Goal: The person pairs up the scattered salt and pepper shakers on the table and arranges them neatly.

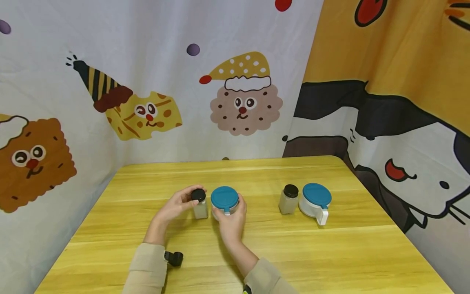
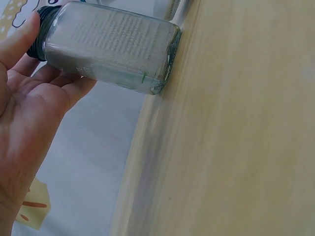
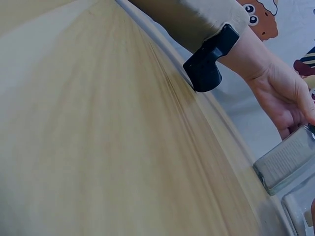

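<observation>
Near the middle of the table, a square glass jar [image 1: 200, 210] with a black lid stands upright. My left hand [image 1: 175, 207] holds it about the lid, thumb in front and fingers behind. The left wrist view shows the jar [image 2: 113, 46] close up, its clear side embossed with fine lines and its base at the tabletop. Just right of it is a round white container with a flat blue lid [image 1: 224, 197]. My right hand [image 1: 233, 222] grips this container around its side, thumb at the front left and fingers at the right, covering much of the body.
Farther right on the wooden table [image 1: 330, 253] stand a second black-lidded jar [image 1: 288, 203] and a second blue-lidded white container [image 1: 312, 207], its handle facing front right. Behind the table hangs a cartoon-printed curtain [image 1: 154, 53]. A black wrist camera [image 1: 174, 258] sits on my left sleeve.
</observation>
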`<state>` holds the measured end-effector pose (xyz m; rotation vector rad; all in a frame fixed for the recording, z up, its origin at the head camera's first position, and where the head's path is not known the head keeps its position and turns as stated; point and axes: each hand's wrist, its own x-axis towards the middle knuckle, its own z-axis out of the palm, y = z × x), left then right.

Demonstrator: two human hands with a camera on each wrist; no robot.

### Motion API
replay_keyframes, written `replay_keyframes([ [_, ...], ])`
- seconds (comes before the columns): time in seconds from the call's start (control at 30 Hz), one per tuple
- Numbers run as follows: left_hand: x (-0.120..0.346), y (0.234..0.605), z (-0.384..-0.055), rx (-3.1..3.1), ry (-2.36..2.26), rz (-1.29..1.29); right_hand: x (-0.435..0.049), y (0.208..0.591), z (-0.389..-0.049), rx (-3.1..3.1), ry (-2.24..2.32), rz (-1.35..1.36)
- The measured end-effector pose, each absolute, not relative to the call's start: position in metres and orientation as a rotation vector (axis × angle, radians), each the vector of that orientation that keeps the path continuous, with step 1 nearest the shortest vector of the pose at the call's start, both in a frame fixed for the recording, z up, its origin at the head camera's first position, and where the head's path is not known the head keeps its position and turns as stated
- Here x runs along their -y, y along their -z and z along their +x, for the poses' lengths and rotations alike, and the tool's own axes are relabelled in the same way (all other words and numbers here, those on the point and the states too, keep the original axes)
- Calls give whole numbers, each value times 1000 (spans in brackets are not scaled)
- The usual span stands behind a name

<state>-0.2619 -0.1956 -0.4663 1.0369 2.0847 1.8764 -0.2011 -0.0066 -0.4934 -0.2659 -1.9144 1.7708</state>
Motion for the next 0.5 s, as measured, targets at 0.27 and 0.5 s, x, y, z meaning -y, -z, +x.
replay_keyframes([
  [0.27,195,464,-262,-2086,-1871,977,8,493,-201,1916,-1771,-253],
  [0.5,196,465,-262,-2078,-1875,988,8,493,-200,1929,-1771,-251],
])
